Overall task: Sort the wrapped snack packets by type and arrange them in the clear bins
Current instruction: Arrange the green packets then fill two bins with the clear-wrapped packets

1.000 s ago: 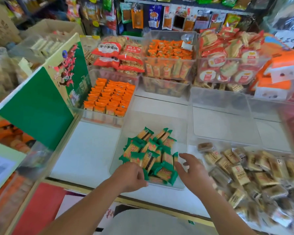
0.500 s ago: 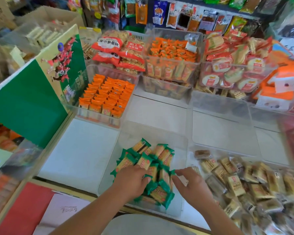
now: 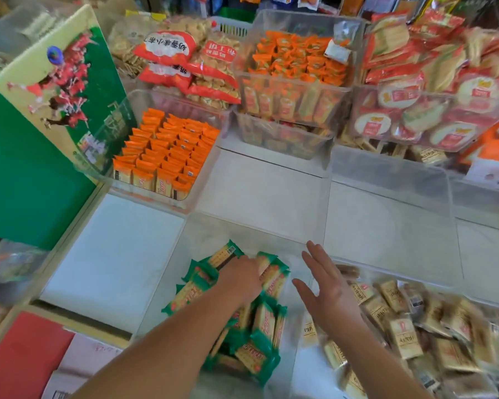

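The left hand (image 3: 239, 280) lies on green packets (image 3: 260, 352) in the clear bin (image 3: 236, 231) (its grip cannot be told); just beside it, the right hand (image 3: 326, 289) is spread wide.

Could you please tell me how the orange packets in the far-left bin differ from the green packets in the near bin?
The orange packets stand upright in tidy rows; the green packets lie jumbled at mixed angles. The left hand is on the green packets, while no hand touches the orange packets. Both are small wrapped packets, each kind kept in one of the clear bins.
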Demonstrator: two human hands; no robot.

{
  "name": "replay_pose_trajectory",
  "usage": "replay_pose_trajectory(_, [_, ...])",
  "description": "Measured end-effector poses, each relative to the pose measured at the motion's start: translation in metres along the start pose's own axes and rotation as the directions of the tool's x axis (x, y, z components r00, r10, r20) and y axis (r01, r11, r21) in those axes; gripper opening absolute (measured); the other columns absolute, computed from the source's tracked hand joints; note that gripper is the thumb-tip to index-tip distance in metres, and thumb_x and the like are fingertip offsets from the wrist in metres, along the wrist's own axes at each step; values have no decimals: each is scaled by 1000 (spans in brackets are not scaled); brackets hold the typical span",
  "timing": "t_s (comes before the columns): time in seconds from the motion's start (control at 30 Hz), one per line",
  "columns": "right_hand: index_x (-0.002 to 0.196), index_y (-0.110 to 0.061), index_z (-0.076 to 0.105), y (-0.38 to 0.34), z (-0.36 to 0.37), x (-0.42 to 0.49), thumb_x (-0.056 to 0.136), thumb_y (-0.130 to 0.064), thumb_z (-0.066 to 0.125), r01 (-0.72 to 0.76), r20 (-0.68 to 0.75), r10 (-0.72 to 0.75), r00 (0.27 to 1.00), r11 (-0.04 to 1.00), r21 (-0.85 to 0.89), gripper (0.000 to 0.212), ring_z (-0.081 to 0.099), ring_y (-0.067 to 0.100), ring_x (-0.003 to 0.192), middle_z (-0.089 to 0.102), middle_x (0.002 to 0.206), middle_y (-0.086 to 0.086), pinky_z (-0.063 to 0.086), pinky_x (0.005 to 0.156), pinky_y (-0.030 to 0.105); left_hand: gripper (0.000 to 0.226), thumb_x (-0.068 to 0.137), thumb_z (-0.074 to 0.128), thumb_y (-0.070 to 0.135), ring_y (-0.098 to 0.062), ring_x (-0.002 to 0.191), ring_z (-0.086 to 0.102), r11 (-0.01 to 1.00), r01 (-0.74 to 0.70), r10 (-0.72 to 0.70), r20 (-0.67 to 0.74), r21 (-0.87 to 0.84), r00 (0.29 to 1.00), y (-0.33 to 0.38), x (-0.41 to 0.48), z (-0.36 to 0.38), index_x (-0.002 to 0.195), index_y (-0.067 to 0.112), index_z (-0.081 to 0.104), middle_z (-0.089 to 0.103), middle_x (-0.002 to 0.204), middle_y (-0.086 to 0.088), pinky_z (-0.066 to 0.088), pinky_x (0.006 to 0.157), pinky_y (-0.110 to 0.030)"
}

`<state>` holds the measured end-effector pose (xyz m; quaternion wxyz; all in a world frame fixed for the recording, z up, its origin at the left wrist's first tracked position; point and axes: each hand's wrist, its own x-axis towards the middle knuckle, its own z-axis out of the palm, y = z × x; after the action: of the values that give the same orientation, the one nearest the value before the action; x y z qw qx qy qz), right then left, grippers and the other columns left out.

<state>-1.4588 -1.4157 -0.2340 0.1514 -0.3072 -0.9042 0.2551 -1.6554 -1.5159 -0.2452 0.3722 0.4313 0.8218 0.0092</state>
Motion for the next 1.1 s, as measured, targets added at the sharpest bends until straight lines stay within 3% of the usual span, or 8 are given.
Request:
replay_pose_trajectory(0.17, [135, -8, 64, 4, 0, 3, 90, -31, 73, -21, -58, 27, 998, 994, 110, 51, 48, 12, 142, 51, 153, -3, 64, 80, 39, 7, 102, 55, 29, -16, 95, 61, 957, 15, -5, 33, -288, 999, -3, 11, 4, 108, 30, 58, 65, 104, 7, 54, 86, -36])
replay_pose_trajectory(0.27, [128, -9, 69, 7, -1, 3, 90, -20, 75, -8, -61, 15, 998, 993, 119, 40, 49, 11, 141, 52, 152, -3, 64, 76, 40, 41, 89, 75, 45, -17, 103, 62, 886, 91, -46, 109, -455, 993, 0, 17, 10, 119, 32, 51, 64, 116, 5, 53, 92, -36])
replay_pose_trajectory(0.37, [122, -10, 72, 7, 0, 3, 91, -16, 72, -8, -59, 18, 998, 988, 155, 31, 48, 12, 141, 52, 152, -2, 64, 82, 43, 77, 83, 77, 56, -27, 125, 56, 910, 194, -148, 151, -366, 977, 10, 23, 12, 142, 22, 43, 58, 138, -4, 47, 106, -43])
replay_pose_trajectory(0.67, [125, -12, 71, 6, -4, 4, 93, -16, 70, -20, -13, 23, 1000, 984, 178, 32, 41, 10, 146, 47, 156, -7, 62, 89, 42, 84, 70, 90, 47, -22, 119, 59, 784, 318, -120, 372, -533, 921, 22, 23, 12, 140, 20, 54, 61, 138, -1, 48, 104, -38])
replay_pose_trajectory(0.8, [124, -15, 71, 1, -16, 10, 89, -19, 77, 68, 37, -68, 997, 998, -1, 36, 52, 18, 138, 55, 149, -2, 57, 99, 47, 72, 61, 95, 35, -14, 100, 66, 743, 213, -39, 276, -634, 960, 14, 9, 11, 123, 30, 58, 69, 111, 6, 55, 90, -34])
replay_pose_trajectory(0.9, [129, -19, 68, -11, -25, 24, 86, -26, 79, 158, 82, -156, 984, 987, -19, 45, 65, 16, 116, 65, 133, -4, 61, 87, 41, 57, 63, 95, 28, -9, 97, 69, 638, 28, 60, 86, -769, 994, 3, -7, 12, 110, 33, 62, 72, 101, 10, 57, 85, -29])
replay_pose_trajectory(1.03, [156, -29, 37, -31, -32, 54, 90, -56, 67, 22, 426, -11, 905, 1000, -19, 78, 45, 7, 138, 43, 156, -14, 45, 111, 34, 55, 67, 94, 22, -8, 98, 68, 601, -175, 141, -112, -780, 984, -4, -18, 10, 109, 34, 61, 72, 100, 13, 55, 89, -26])
replay_pose_trajectory(1.1, [155, -32, 38, -38, -33, 65, 86, -64, 65, 87, 537, -51, 842, 995, -42, 81, 50, 8, 132, 48, 150, -14, 46, 109, 35, 57, 66, 94, 18, -9, 98, 68, 590, -223, 129, -182, -776, 975, -5, -19, 9, 110, 36, 61, 71, 100, 15, 55, 87, -24])
